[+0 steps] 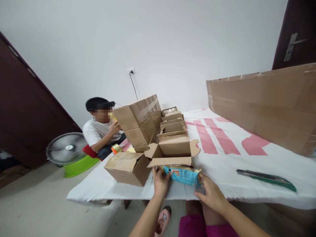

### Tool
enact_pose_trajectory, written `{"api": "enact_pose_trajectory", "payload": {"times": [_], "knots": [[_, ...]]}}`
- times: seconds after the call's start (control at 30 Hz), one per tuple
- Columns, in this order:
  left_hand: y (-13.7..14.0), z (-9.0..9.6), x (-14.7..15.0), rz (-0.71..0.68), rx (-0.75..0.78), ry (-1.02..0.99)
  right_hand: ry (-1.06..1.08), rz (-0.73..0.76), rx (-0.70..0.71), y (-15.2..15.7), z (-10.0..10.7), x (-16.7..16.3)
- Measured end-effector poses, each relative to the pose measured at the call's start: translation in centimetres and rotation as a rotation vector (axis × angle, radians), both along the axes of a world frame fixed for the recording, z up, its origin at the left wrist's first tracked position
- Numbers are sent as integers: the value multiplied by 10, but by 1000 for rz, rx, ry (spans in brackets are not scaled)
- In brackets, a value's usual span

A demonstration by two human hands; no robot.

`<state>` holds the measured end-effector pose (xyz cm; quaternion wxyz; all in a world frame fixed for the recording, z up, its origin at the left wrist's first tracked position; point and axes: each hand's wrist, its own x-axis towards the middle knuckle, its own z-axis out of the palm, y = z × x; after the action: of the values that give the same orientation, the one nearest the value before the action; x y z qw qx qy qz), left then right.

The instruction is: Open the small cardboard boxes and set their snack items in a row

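A blue printed packet (184, 175) lies crosswise at the table's near edge, just below the front flap of an open cardboard box (175, 149). My right hand (211, 192) pinches the packet's right end between thumb and fingers. At the packet's left end, my left hand (161, 181) is closed around its corner, with some fingertips hidden under the box flap. To the left of my left hand stands another small cardboard box (129, 168), its top flaps folded over. Several more open boxes (172, 126) run in a row behind the open one.
Large taped cartons (139, 120) are stacked at the left, with a seated person (98, 131) beyond them. A green utility knife (268, 179) lies on the white-covered table (229, 164) at right. Behind it is a long cardboard panel (264, 105). A fan (67, 148) stands left.
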<state>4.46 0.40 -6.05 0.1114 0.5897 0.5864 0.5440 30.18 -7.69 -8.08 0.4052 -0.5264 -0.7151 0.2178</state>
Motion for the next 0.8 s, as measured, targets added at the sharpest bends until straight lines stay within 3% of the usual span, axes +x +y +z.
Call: {"api": "enact_pose_trajectory", "payload": {"times": [0.23,0.53,0.8], "knots": [[33,4,8,8,-27,18,117,-50,13,1,-9,-1],[81,9,19,56,-69,28,60,-8,-2,-5,-1,-3],[124,14,23,87,-109,57,26,-20,21,-3,-8,-3]]}}
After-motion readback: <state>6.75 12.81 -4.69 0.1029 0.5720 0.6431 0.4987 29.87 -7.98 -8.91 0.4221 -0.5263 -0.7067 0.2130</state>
